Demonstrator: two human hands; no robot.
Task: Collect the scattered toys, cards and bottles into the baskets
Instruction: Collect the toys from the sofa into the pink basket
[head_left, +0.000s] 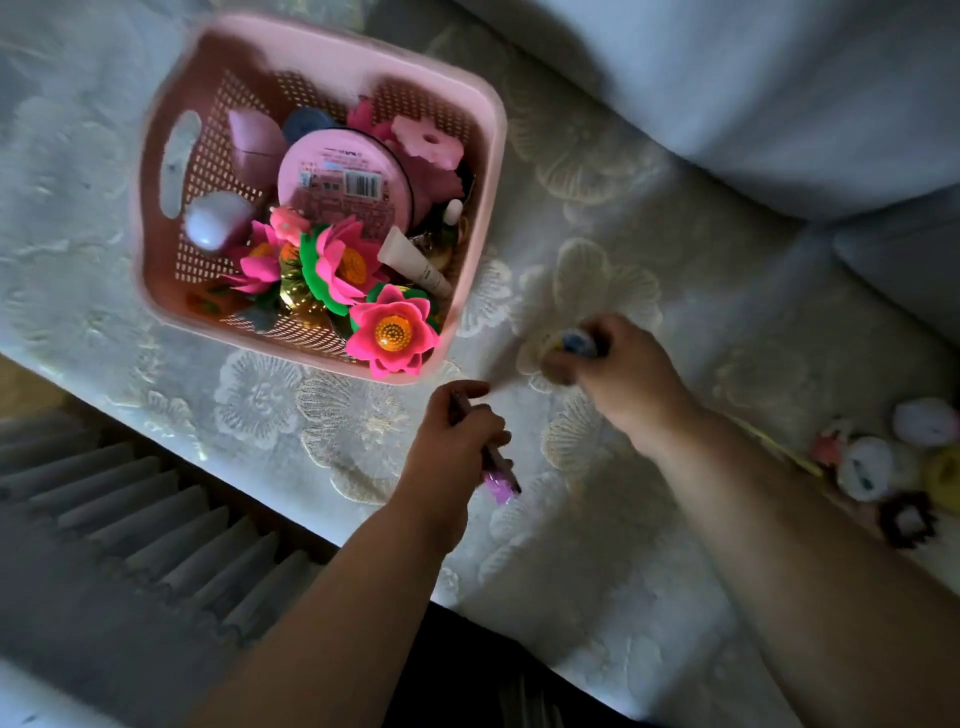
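Pink basket sits up at eleven o'clock on the flowered sofa cover, and it's packed: a round pink tin lying label-up in the middle, a white tube leaning at its four o'clock, and bright pink plastic flowers crowding the near corner. My left hand is just off the basket's six o'clock corner, fingers curled round a slim stick with a purple end poking out toward five o'clock; what the stick is exactly, I can't tell. My right hand is over at the basket's four o'clock, low on the cover, fingers closed round a small thing with a blue and yellow top, too blurred to name. Neither hand is over the basket; both are close beside it. Way out at three o'clock, well apart from the basket, a huddle of fluffy little toys lies on the cover, white and yellow ones, with a dark frilly ring at their near edge. A pale cushion fills one o'clock.
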